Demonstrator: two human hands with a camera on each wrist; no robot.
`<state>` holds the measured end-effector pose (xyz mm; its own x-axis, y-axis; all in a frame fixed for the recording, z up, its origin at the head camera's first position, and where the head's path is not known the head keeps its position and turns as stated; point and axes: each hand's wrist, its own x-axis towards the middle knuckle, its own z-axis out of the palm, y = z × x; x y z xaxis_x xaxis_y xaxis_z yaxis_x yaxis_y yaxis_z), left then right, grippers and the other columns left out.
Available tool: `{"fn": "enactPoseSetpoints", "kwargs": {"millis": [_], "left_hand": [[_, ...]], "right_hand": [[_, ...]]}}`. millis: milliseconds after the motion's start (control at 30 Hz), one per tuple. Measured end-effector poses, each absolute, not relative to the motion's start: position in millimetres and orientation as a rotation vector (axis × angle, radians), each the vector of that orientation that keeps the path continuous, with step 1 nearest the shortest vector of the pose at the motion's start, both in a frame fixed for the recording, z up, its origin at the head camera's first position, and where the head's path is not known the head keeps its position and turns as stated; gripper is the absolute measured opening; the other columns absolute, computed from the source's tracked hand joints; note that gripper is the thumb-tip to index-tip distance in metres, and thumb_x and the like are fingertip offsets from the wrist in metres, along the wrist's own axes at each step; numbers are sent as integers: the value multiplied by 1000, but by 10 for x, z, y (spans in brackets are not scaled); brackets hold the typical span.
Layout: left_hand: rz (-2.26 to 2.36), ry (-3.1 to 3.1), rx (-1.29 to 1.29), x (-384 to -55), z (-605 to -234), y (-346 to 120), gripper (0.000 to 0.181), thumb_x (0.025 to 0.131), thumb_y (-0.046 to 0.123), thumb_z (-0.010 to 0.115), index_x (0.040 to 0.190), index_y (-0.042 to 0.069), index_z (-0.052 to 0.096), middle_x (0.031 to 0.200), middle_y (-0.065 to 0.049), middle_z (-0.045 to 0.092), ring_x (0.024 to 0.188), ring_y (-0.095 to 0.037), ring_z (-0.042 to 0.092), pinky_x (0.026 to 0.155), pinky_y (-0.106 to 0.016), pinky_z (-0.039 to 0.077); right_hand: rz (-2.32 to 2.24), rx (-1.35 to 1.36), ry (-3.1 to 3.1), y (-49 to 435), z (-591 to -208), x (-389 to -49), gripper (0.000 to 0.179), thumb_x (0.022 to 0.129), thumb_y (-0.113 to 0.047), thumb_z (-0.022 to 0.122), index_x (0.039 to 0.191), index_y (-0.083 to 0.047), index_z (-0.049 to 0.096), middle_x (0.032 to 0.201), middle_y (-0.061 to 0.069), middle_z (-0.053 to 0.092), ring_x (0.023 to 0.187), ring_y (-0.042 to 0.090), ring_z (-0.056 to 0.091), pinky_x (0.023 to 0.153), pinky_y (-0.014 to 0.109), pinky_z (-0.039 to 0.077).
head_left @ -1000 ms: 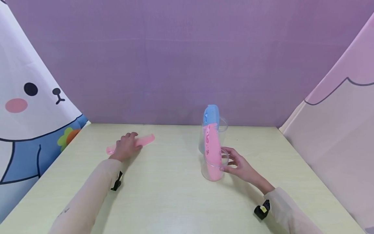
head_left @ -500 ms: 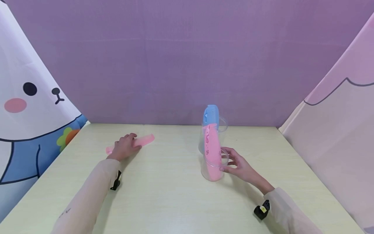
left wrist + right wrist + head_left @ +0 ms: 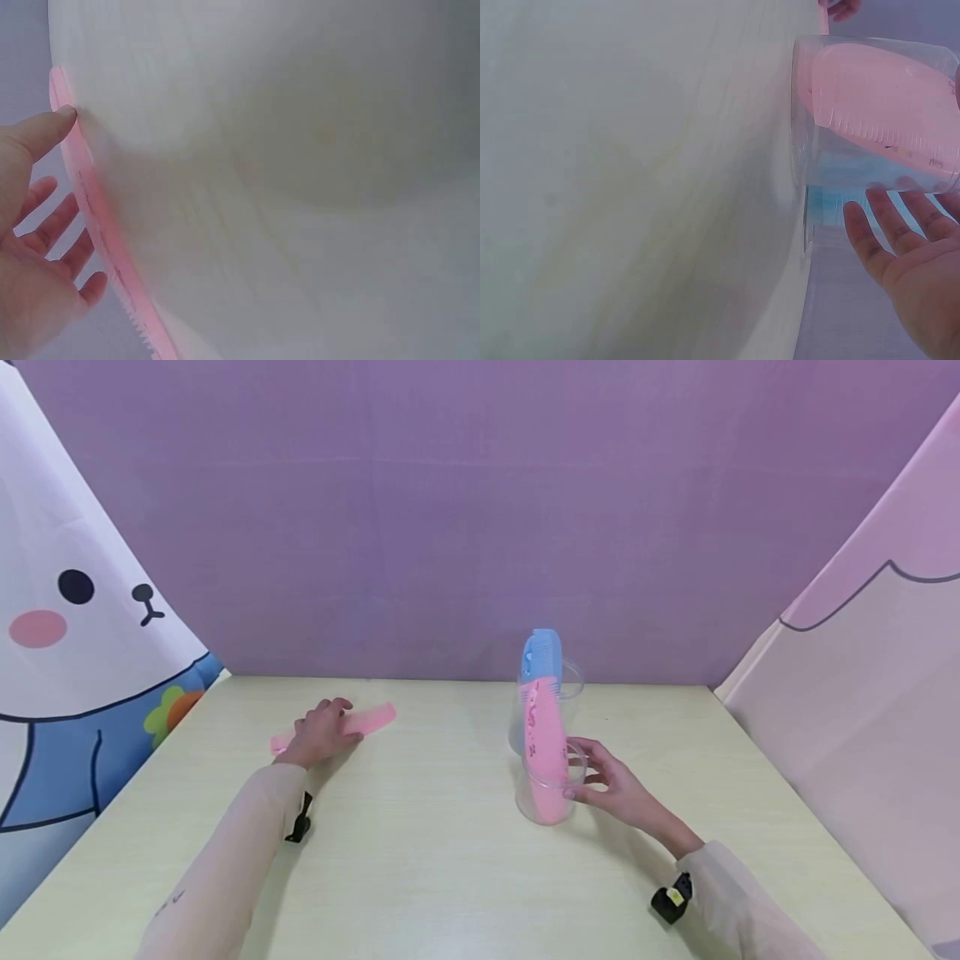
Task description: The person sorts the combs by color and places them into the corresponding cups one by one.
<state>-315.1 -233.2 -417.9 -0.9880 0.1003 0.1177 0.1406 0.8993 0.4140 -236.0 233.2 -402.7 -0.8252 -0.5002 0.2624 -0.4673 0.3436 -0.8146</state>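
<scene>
A pink comb lies slantwise on the table at the left. My left hand reaches over it from above, with the thumb on one long edge and the fingers at the other. In the left wrist view, teeth show on the lower part of this comb. My right hand grips a clear plastic cup from the right, thumb in front and fingers behind. A pink comb stands tilted in that cup. Right behind it, a second clear cup holds a blue comb.
The pale wooden table ends at a purple cloth at the back. A cartoon-printed cloth hangs at the left, and a pink and white one at the right. Both wrists wear small black devices.
</scene>
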Motion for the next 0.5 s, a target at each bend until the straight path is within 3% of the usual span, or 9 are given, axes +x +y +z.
{"fn": "enactPoseSetpoints", "kwargs": {"millis": [233,500], "left_hand": [[-645,-2945,-201,-3168,-4123,-2307,66,73,23,73,127,0,43,115,-24,48,102,-46,46,85,-60,34],[-626,-2985,-200,-3155,-4021,-2294,61,74,20,72,126,2,46,115,-20,53,104,-44,45,88,-62,33]], "right_hand": [[-1523,-954,2553,2341,-4046,-2375,63,82,-8,66,136,-7,34,135,19,42,114,42,48,85,37,50],[-1520,-939,2559,2342,-4044,-2378,64,81,-9,67,136,-8,34,133,18,44,114,39,49,84,37,50]]}}
